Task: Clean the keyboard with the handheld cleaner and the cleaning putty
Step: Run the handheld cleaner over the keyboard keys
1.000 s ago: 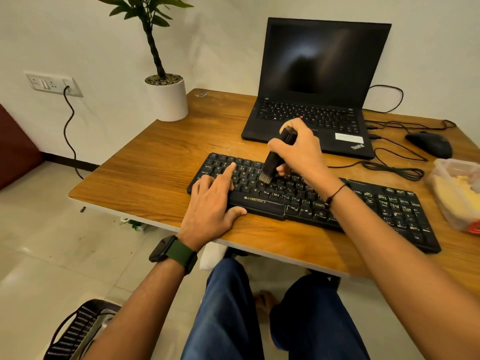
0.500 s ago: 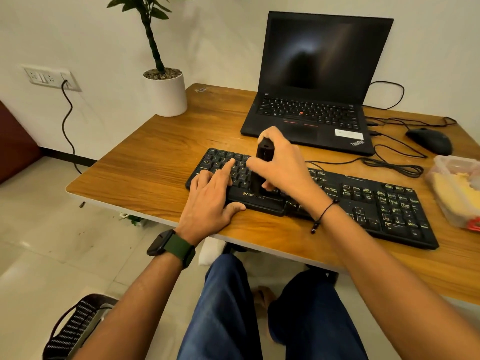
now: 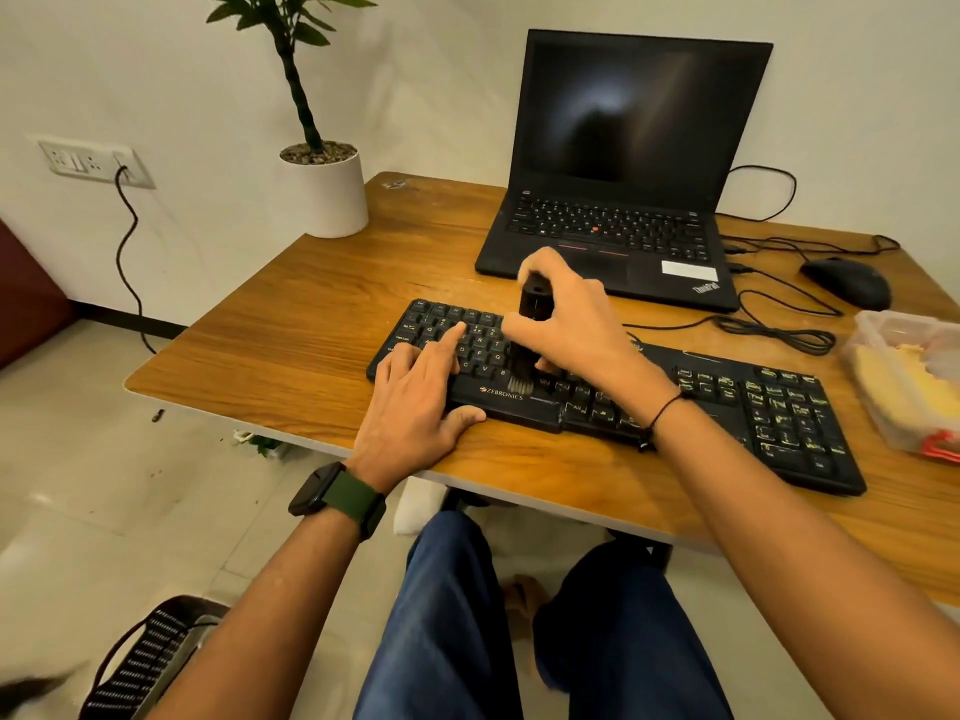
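Centre frame: right hand (image 3: 569, 317) gripped upright black handheld cleaner (image 3: 535, 304), brush on black Zebronics keyboard (image 3: 779, 402); left hand (image 3: 421, 402) lay flat, fingers spread on keys.

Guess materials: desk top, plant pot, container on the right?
Desk top: wood or wood-look laminate, satin; visible grain, pale edge band. Plant pot: smooth matte white, ceramic or plastic, can't tell. Container: translucent plastic; yellow contents show through its cloudy wall.
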